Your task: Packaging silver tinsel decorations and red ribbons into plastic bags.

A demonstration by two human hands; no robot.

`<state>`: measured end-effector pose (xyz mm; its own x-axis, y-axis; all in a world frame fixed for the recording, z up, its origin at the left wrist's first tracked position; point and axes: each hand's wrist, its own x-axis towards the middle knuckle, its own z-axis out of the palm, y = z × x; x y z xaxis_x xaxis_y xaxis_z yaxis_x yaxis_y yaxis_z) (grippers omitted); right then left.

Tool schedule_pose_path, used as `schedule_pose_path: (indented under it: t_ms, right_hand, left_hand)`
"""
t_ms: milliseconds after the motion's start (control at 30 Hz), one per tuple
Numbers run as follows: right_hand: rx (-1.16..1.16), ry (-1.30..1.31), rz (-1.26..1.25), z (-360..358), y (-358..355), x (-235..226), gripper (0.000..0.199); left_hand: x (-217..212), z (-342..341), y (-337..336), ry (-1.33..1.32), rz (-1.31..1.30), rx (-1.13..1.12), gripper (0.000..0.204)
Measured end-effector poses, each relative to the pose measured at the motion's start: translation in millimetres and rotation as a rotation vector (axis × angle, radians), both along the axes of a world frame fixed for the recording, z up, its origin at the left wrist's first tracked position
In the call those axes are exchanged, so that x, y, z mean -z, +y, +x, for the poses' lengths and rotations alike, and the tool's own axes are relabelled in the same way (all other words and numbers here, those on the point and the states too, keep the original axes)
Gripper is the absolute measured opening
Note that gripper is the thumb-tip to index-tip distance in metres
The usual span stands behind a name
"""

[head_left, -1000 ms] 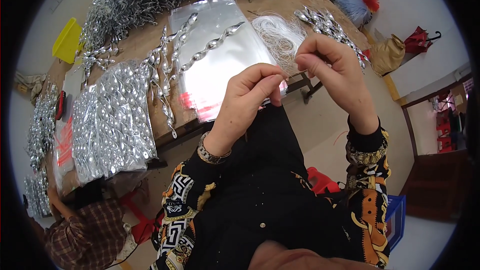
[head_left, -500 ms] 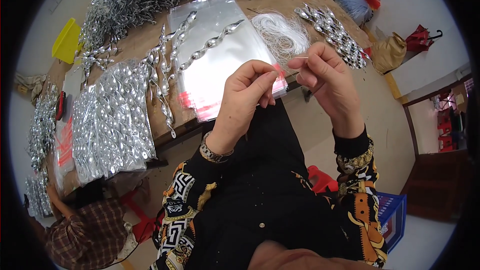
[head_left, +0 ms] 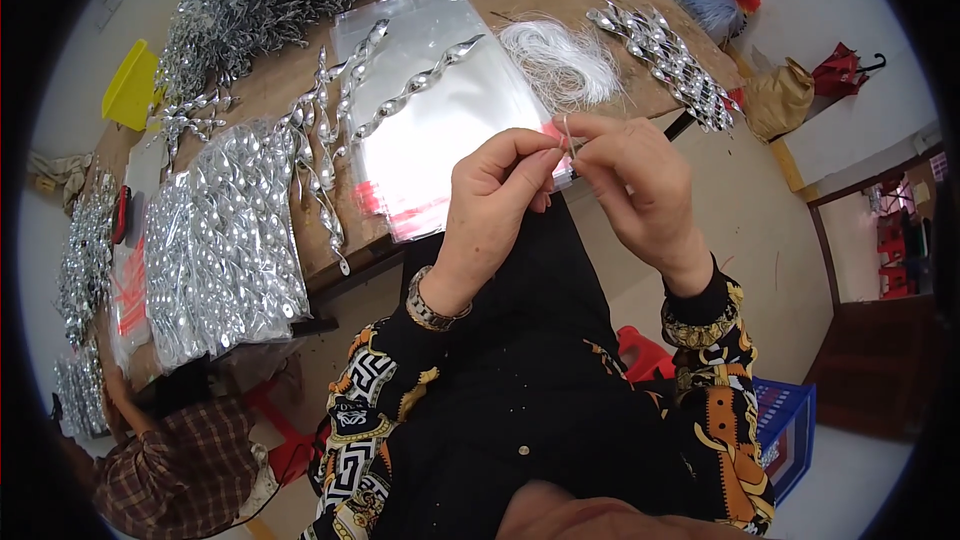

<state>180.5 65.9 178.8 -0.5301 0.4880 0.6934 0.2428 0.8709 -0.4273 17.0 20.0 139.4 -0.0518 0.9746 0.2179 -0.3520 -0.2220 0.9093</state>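
Observation:
My left hand (head_left: 492,202) pinches a thin white string (head_left: 567,135) between thumb and forefinger, above the near edge of the plastic bags. Close against it, my right hand (head_left: 645,190) has its fingers bent around the same string, which makes a small loop between the two hands. Beneath and beyond them lies a stack of clear plastic bags (head_left: 430,165) with red strips at the near end. A single silver twisted spiral (head_left: 420,85) rests on the bags. Behind my right hand sits a bundle of white strings (head_left: 565,62).
More silver spirals (head_left: 665,65) lie at the table's right. Packed bags of spirals (head_left: 230,240) fill the left side, and a silver heap (head_left: 310,0) covers the back. A yellow bin (head_left: 132,85) stands far left. A person in a checked shirt (head_left: 175,465) sits at lower left.
My right hand has come left and slightly down to meet the left, its fingers now curled at the string. The left hand has barely moved.

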Motion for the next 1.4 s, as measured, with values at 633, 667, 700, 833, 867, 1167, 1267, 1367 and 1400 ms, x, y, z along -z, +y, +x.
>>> schedule_pose_path:
  t_ms: [633,667,700,833,867,1167,1267,1367,1400]
  right_hand:
    - [0.119,-0.34,0.465,-4,-12,-1,0.006]
    - [0.113,-0.334,0.46,-4,-11,0,0.005]
    - [0.113,-0.334,0.459,-4,-11,1,0.005]
    - [0.089,-0.271,0.38,-3,-8,9,0.007]
    - [0.078,-0.239,0.365,-3,-7,10,0.009]
    - [0.046,0.066,-0.247,-7,-17,8,0.006]
    - [0.053,0.077,-0.304,-3,-13,12,0.006]
    - [0.075,0.136,-0.286,-7,-12,12,0.006]
    - [0.075,0.136,-0.285,-7,-11,12,0.006]
  left_hand:
    - [-4,-3,-4,0.024,-0.04,0.032,0.012]
    - [-4,-3,-4,0.024,-0.041,0.032,0.012]
    - [-4,-3,-4,0.021,-0.044,0.035,0.013]
    - [-7,-5,-4,0.058,-0.051,0.038,0.015]
    - [-7,-6,-4,0.057,-0.052,0.038,0.015]
    - [-6,-10,-2,0.002,-0.089,0.063,0.015]
    - [-4,-11,-2,0.025,-0.073,0.068,0.015]
    - [-5,-11,-3,0.033,-0.079,0.081,0.015]
    - [-5,-11,-3,0.048,-0.072,0.085,0.015]
